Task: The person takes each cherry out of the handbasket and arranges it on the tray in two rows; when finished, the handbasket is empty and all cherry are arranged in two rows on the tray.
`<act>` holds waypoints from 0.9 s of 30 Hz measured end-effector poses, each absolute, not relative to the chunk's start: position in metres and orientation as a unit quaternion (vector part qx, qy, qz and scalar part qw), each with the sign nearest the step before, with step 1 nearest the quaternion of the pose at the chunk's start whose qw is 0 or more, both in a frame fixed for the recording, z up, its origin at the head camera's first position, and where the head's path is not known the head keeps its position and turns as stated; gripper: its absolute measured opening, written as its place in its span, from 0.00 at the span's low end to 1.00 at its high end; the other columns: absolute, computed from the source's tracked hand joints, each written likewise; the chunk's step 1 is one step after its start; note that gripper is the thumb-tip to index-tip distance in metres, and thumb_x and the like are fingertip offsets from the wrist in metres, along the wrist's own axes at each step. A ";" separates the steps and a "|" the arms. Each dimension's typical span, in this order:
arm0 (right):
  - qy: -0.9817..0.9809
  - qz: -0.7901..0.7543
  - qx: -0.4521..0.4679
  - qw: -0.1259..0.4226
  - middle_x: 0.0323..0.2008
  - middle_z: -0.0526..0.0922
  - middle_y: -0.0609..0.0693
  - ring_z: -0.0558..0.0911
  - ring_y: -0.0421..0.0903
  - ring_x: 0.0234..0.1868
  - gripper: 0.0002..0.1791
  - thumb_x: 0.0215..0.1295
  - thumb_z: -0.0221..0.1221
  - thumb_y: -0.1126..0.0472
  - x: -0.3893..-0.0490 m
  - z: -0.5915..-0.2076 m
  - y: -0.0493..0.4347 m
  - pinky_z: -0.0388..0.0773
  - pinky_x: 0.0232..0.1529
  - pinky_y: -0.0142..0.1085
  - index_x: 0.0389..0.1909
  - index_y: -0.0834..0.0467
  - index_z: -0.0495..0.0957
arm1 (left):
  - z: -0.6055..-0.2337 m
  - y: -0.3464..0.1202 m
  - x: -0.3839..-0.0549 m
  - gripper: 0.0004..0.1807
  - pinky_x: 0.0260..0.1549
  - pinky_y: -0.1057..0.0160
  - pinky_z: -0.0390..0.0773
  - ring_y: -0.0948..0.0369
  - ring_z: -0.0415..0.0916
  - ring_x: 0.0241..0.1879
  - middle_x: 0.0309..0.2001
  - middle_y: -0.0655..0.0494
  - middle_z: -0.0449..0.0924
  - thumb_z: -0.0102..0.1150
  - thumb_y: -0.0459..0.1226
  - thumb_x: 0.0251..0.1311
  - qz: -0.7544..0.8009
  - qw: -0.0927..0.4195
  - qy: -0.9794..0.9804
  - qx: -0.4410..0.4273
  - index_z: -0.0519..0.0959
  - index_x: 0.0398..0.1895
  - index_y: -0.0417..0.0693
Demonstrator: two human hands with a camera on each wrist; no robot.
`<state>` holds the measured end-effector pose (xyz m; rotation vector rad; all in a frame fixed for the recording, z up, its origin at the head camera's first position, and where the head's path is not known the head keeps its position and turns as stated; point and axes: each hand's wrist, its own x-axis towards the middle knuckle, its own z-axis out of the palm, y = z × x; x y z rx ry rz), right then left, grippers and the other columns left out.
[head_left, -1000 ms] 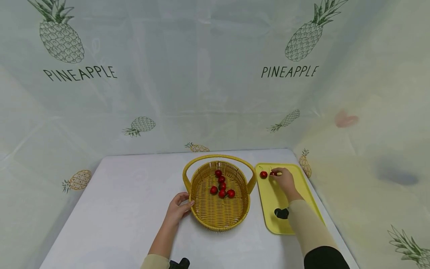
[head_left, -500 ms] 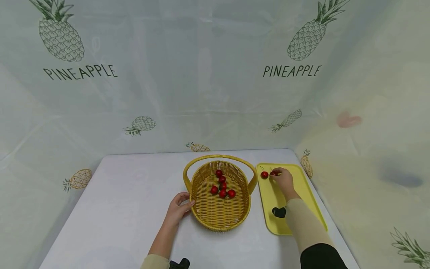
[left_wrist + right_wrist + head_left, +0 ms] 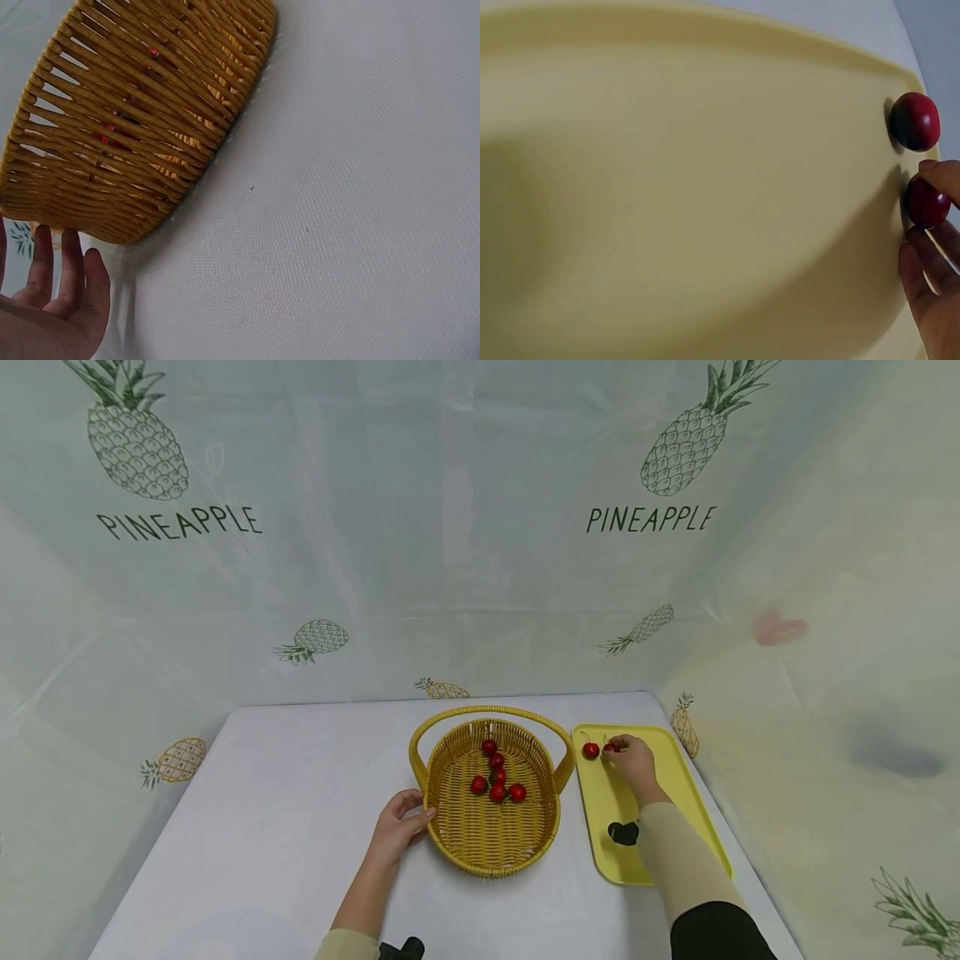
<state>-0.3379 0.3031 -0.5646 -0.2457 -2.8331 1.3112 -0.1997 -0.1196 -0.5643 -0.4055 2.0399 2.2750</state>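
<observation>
A round yellow wicker basket point(image 3: 491, 843) with a tall handle stands mid-table, with several red cherries point(image 3: 497, 792) inside. At its left rim is my left hand point(image 3: 399, 827), thumb over the edge; in the left wrist view the hand point(image 3: 64, 307) has its fingers against the outside wall. My right hand point(image 3: 634, 765) reaches over the yellow tray point(image 3: 611, 802). Between thumb and fingers it pinches a cherry point(image 3: 928, 202) low at the tray's far end. Another cherry point(image 3: 915, 121) with a stem lies beside that one, untouched.
The white table point(image 3: 247, 835) stretches to the left of the basket. A pineapple-print curtain point(image 3: 450, 568) closes off the back and sides. The tray sits close to the basket's right side, near the table's right edge.
The right sleeve and wrist have shifted slightly left, while the fingers stay at the same cherry. The left hand and basket keep their places; the whole view shifted slightly.
</observation>
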 end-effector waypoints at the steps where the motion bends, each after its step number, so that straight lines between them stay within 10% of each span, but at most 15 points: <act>1: -0.904 0.420 -0.079 0.004 0.50 0.75 0.70 0.75 0.64 0.49 0.18 0.67 0.59 0.66 -0.337 -0.564 0.303 0.74 0.47 0.52 0.54 0.71 0.74 | -0.564 -0.119 -0.199 0.18 0.36 0.58 0.79 0.57 0.79 0.38 0.52 0.41 0.74 0.65 0.28 0.57 0.738 0.030 0.661 -0.131 0.73 0.50 0.37; 27: -0.911 0.411 -0.040 -0.013 0.58 0.71 0.69 0.73 0.65 0.54 0.23 0.66 0.61 0.63 -0.302 -0.535 0.312 0.76 0.44 0.52 0.58 0.70 0.73 | -0.559 -0.120 -0.199 0.21 0.40 0.56 0.80 0.59 0.80 0.37 0.57 0.38 0.71 0.65 0.29 0.59 0.737 0.046 0.661 -0.137 0.72 0.54 0.36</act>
